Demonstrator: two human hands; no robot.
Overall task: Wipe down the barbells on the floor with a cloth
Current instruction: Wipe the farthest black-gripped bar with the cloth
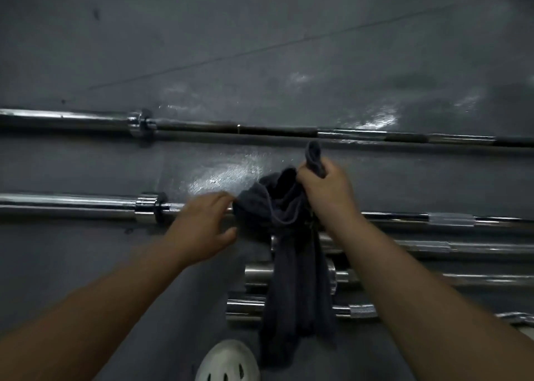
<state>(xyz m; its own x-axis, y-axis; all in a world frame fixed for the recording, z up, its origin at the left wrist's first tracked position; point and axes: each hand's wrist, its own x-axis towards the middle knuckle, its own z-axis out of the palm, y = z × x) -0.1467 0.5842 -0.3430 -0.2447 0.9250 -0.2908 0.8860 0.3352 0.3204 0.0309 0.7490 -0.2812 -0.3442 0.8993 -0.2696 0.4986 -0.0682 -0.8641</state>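
Cloth (294,294) needs sorting out before any wiping. It hangs long and bunched from my right grip (323,187), which is closed round its top, with a tail poking up past the knuckles. The rest drapes down in front of the near bars (476,247), whose left ends show on either side of it. My left grip (202,221) is open at the cloth's left edge, fingers spread and thumb apart. Blur stops me saying whether the fingertips touch the fabric or sit just beside it.

Bars lie left to right across the floor (260,48): a far bar (72,117), a middle bar (72,201) just beyond both grips, and the near bars packed close on the right. The floor shines wet between the far and middle bars. A white shoe (228,363) sits at the near edge.

I judge the step in hand to be gathering the cloth into a usable pad. To do it well, I'd pinch the loose edge with the left and fold the hanging length up so nothing trails over the near bars. Then I'd wrap the pad right round the middle bar, not just lay it on top. I'd run it along with steady pressure, working into the knurling and around the collar (150,208) on the left, where grime likely sits. A trailing end could snag or drag dirt back.
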